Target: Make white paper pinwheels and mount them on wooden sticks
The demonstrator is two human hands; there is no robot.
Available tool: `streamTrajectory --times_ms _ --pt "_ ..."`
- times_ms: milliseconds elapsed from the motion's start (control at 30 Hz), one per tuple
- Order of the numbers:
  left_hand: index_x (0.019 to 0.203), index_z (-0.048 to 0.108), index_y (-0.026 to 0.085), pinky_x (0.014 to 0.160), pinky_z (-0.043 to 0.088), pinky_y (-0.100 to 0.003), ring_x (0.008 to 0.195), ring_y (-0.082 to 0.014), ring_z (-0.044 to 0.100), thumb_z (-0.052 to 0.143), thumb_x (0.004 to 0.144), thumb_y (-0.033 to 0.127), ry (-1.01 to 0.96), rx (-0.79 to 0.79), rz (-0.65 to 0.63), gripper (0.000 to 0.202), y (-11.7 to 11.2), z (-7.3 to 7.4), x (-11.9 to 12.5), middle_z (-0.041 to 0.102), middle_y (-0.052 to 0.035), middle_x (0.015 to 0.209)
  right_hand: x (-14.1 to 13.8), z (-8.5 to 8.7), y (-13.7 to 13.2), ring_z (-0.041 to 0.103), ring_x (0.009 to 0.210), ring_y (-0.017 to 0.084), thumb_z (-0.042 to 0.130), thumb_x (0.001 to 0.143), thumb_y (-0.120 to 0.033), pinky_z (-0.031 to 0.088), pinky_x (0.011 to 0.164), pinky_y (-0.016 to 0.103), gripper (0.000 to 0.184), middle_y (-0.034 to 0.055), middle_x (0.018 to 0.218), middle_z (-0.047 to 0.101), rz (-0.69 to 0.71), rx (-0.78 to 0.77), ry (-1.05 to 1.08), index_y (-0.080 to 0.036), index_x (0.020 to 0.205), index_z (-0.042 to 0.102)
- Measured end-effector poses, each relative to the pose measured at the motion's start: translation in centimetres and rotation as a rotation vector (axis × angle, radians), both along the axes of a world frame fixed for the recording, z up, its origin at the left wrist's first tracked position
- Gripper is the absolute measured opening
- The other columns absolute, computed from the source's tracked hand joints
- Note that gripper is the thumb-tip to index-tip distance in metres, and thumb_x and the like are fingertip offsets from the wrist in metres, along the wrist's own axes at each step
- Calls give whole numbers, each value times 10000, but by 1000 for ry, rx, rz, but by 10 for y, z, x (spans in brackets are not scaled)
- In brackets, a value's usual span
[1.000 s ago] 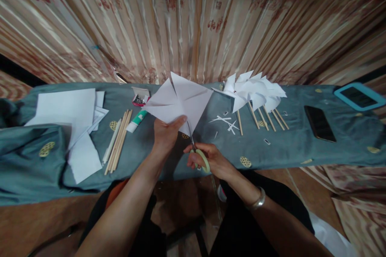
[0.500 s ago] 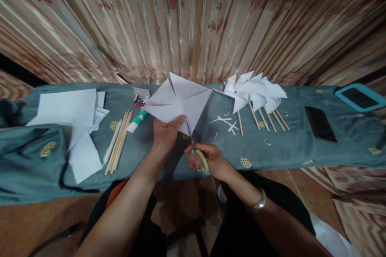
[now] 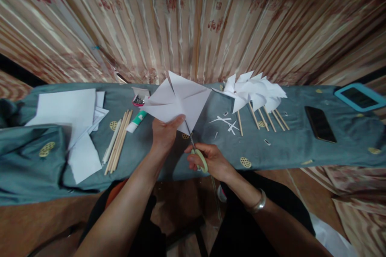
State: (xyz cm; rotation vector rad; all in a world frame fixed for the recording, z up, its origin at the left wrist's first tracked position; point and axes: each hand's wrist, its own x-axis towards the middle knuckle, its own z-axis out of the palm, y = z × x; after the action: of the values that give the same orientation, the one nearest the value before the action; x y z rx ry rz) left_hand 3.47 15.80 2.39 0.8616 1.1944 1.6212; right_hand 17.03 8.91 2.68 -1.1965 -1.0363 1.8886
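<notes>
A white square of paper [image 3: 193, 100], slit inward from its corners, is pinched at its near side by my left hand [image 3: 165, 130], thumb on top. My right hand [image 3: 209, 160] grips a pair of scissors [image 3: 200, 160] by its pale green handles. Their blades point away from me and lie at the paper's near corner, along a cut line that runs towards the middle. To the right, several white paper pinwheels [image 3: 241, 90] on wooden sticks lie together, with thin paper strips [image 3: 230, 124] in front of them.
On the left are a stack of white paper [image 3: 66, 108], several wooden sticks [image 3: 120, 144], a green and white tube [image 3: 137, 121] and a small box of pins [image 3: 140, 98]. A phone [image 3: 320, 123] and a blue-framed tablet [image 3: 361, 97] lie right. A curtain [image 3: 181, 20] hangs behind.
Almost nothing differs. The paper and my left hand have shifted very slightly to the left, while the scissors stay at the same corner.
</notes>
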Motion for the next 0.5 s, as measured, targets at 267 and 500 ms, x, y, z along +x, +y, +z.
streamTrajectory --times_ms 267,500 --pt "766 704 200 717 515 -283 722 -172 644 830 565 247 -20 -6 -9 242 0 0 -1 726 -15 807 1 -3 1 515 428 65 834 548 -495 386 450 195 444 -63 497 605 -2 13 -8 -174 786 641" --pt "718 702 201 729 526 -292 744 -188 647 805 554 235 -60 -7 -27 196 1 6 -6 723 -14 758 5 -2 1 509 426 66 826 565 -493 392 451 197 434 -62 500 601 8 36 -29 -174 795 642"
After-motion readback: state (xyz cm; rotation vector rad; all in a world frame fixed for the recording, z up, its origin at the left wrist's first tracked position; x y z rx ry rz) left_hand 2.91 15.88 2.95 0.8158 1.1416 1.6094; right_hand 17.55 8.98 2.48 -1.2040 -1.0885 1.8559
